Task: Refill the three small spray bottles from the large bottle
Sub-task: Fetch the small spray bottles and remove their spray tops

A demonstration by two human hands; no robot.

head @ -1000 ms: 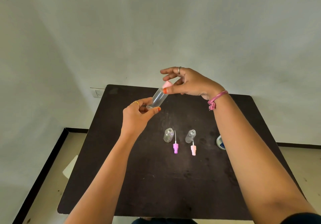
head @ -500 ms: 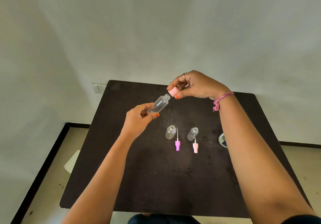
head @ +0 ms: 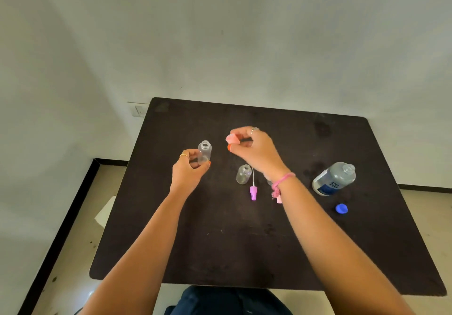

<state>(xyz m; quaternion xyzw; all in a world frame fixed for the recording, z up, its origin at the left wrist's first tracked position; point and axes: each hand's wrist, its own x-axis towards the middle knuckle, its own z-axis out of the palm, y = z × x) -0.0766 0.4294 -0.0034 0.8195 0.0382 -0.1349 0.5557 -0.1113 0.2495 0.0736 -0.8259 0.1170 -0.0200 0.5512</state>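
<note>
Three small bottles now stand uncapped, the last one only this past second: a second ago the right hand [head: 254, 149] was twisting at the pink spray cap [head: 231, 139] on the bottle's neck; now it pinches that cap clear, at about three o'clock from the open mouth. The left hand [head: 189, 168] grips the small bottle [head: 205, 152] near its base, upright and seemingly empty. Another clear bottle [head: 243, 174] lies at table centre, its purple sprayer [head: 253, 191] beside it at five o'clock; the third hides behind the right wrist. At three o'clock on the table [head: 244, 253] the large bottle [head: 333, 179] leans open, liquid inside, blue cap [head: 341, 208] off. Pouring can begin.
</note>
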